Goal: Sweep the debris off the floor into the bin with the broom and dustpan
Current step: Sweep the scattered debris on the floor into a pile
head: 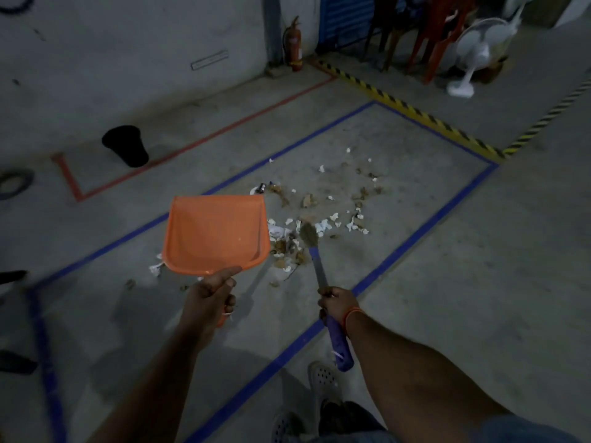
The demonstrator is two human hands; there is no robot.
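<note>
Debris [315, 215] lies scattered on concrete floor [431, 251] inside blue tape rectangle [412, 238], mostly ahead of my hands.

Head view, risks: dustpan [216, 233] held off floor, so sweeping now would push scraps under or past lip. Light paper may scatter over tape. Black bin [126, 145] well apart, far left; carry could spill.

Head view, pose: left hand [209, 297] grips dustpan handle, thumb on top. Right hand [339, 303] grips broom [319, 270] shaft, bristles among debris.

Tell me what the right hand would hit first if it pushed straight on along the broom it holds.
The right hand points along the broom toward the debris on the floor. The broom head would likely meet the scraps of paper and leaves first; depth is hard to judge.
</note>
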